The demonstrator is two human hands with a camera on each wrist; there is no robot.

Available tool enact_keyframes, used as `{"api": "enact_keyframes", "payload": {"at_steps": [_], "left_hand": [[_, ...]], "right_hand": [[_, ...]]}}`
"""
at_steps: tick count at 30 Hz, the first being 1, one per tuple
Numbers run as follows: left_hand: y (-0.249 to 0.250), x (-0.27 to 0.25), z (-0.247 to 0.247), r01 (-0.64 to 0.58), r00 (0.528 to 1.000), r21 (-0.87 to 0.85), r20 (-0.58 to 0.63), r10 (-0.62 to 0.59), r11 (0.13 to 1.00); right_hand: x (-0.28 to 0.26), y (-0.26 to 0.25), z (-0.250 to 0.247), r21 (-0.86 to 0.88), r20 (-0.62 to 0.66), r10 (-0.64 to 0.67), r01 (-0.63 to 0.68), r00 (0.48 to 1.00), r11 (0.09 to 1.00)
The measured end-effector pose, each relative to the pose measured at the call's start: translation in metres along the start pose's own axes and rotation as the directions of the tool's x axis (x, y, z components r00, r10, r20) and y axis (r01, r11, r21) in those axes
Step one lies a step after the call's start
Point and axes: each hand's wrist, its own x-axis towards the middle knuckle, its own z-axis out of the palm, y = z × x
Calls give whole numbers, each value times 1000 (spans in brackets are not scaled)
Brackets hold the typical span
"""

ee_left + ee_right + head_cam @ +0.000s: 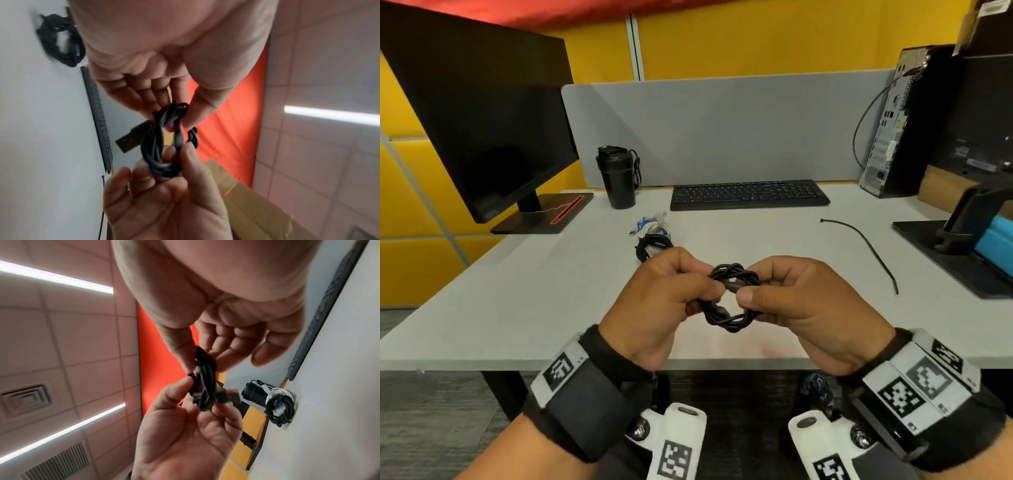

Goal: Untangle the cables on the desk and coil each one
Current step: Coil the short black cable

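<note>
From the head view, both hands hold a small black coil (734, 298) in the air above the near edge of the desk (551, 308). The left hand (657, 308) pinches its left side, the right hand (801, 308) its right side, thumb pressed near the top strand. The step looks like securing the finished coil. To do it well, I judge the left pinch should keep the loops stacked while the right tucks the loose end through the centre, snug but not kinked. Farther back lie two more bundles, a white coil (654, 226) with a black one (652, 245) just in front, touching it. A black tie (866, 248) lies well to the right. The keyboard (748, 194), bottle (618, 178) and monitor (479, 113) stand behind. The desk is matte and pale grey.

In the left wrist view, the coil (162, 146) shows as several thin, round, smooth rubbery strands wound into an oval. A flat USB plug (128, 141) with a metal shell sticks out sideways. Thumb and fingers of each hand clamp opposite ends.

In the right wrist view, the coil (205, 382) is blurred; the plug (292, 395) juts toward the desk. Both hands grip it by thumb and fingertips. The two coiled bundles (279, 404) rest on the desk beyond.
</note>
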Motion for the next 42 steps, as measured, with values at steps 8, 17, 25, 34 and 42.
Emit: {"api": "enact_keyframes", "payload": {"at_steps": [8,17,25,34,42], "left_hand": [[6,23,-11,242,965,-173,141,-219,955],[31,107,-23,174,982,-40,87,-170,984],[24,203,-27,112,994,-117,5,-112,987],[-18,246,-33,23,984,31,-176,-17,999],[-23,240,-53,-28,999,74,46,25,997]], "right_hand": [[18,-5,-3,37,31,-101,99,994,994],[106,-29,-24,-26,106,-70,73,992,997],[207,-17,-50,127,188,-12,-12,982,992],[247,19,-51,-343,-48,-98,76,994,936],[253,11,-43,-528,-57,-309,234,949,816]]}}
